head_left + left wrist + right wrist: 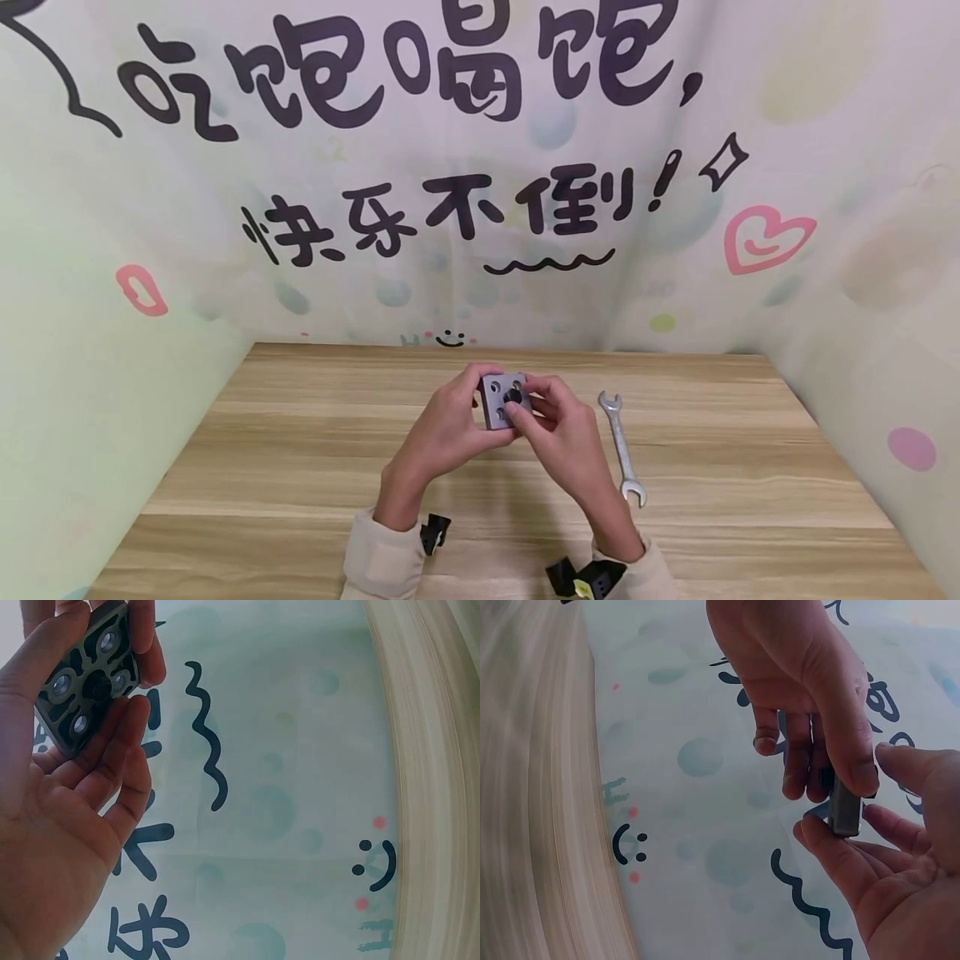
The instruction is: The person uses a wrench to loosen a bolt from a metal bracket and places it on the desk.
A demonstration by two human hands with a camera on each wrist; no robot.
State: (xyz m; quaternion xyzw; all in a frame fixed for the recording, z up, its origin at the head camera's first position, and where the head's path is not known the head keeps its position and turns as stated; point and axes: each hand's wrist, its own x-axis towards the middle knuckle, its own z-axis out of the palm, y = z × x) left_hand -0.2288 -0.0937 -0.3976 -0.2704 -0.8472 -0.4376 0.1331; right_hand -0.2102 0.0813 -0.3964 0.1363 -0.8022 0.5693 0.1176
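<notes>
Head view: you've got a grey square plate (491,407) lifted off the counter (315,417), in front of you between both hands, holes near its corners and a black bolt (513,396) through the middle. Left hand (450,419): grip is clamped on the plate, thumb and fingers around its left and lower edges. Right hand (564,429): grip is closed at the bolt, thumb against the bolt's head, other fingers curled by the plate's right side. Left wrist view gives you the plate's back face: dark hollows, four round holes, black end of the bolt at center, your left fingers just beside it, two right fingertips at the upper edge. Right wrist view has the plate edge-on, your right thumb on one side and fingers on the other; black parts show on both sides, too dark to tell apart. Wrench (619,446): flat on the counter, right of your right hand, well apart from the plate, both open ends visible, untouched. You have pale sleeves (382,554) with black wrist cameras at the cuffs. Printed cloth (450,300) stands behind the counter, black lettering, pink heart (768,242) on the right.
</notes>
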